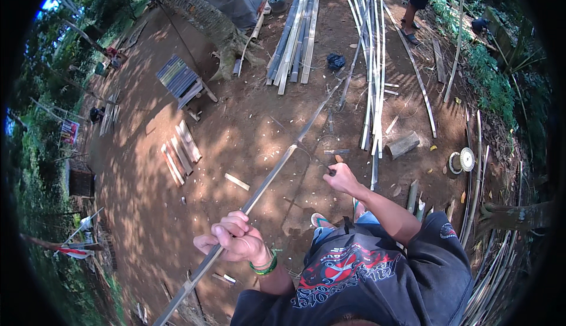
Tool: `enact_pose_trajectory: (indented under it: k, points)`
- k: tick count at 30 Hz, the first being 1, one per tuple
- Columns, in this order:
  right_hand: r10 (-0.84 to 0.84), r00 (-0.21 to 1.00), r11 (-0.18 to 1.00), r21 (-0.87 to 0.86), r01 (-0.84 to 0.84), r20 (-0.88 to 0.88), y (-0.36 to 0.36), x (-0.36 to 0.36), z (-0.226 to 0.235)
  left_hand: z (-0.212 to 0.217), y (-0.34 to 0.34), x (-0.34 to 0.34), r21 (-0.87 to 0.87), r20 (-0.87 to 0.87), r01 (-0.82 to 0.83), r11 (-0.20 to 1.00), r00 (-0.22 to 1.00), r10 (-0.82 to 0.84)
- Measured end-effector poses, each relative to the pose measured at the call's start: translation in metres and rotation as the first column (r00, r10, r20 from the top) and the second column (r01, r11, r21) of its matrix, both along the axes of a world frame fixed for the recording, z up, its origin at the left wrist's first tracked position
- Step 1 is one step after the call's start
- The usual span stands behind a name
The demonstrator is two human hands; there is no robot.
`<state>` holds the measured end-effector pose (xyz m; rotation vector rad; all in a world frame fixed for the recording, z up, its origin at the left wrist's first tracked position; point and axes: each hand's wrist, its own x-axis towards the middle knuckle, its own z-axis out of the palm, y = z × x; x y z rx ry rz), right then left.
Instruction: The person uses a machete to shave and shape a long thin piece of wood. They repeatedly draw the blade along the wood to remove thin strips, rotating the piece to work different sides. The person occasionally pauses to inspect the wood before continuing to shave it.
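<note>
Long bamboo strip (271, 176), one, running diagonally through the left hand (236, 236); near end cut off by the lower edge, far end hard to make out against the dirt ground (236, 149). Left grip: closed, fingers curled around the strip. Small dark object (332, 172), one, mostly hidden by the right hand (343, 179); kind unclear. Right grip: closed in a fist around it, apart from the strip. Second person (413, 7), upper right, upper body out of frame. Cut log (402, 145), one, on the ground.

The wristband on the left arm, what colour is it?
The wristband is green; it shows best in the head view.
</note>
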<state>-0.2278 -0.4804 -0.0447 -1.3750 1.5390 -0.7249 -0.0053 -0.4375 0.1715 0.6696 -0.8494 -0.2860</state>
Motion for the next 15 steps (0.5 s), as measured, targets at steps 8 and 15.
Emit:
enact_pose_trajectory:
  k: [8,15]
  points:
    - [0.152,0.968,0.972,-0.149,-0.184,-0.201,-0.018,0.015,0.022,-0.004,0.006,0.007,0.056,-0.053,-0.091,0.994,0.994,0.094]
    - [0.19,0.95,0.981,0.011,-0.193,-0.246,-0.031,0.004,0.011,-0.016,0.008,0.007,0.043,-0.12,-0.154,0.987,0.98,0.158]
